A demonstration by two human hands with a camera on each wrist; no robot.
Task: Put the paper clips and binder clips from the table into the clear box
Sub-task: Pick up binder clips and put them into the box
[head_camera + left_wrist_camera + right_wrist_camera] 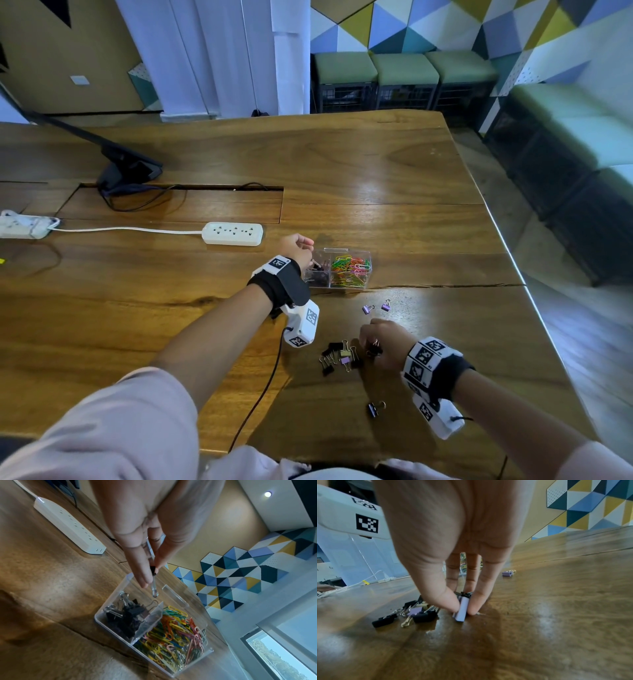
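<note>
A clear box (368,256) (181,601) stands on the wooden table, with black binder clips (126,616) in its left compartment and coloured paper clips (349,270) (173,639) in its right one. My left hand (297,247) (152,566) pinches a black binder clip (153,580) above the left compartment, its wire handle hanging down. My right hand (380,339) (464,609) is down on the table, thumb and finger pinching a lilac binder clip (462,611). A heap of black, gold and lilac binder clips (337,356) (412,612) lies just left of it.
Two lilac clips (376,307) lie between the box and my right hand, and one dark clip (375,408) lies nearer me. A white power strip (233,233) (68,524) and its cable lie behind the box. The table's right edge (534,301) is close.
</note>
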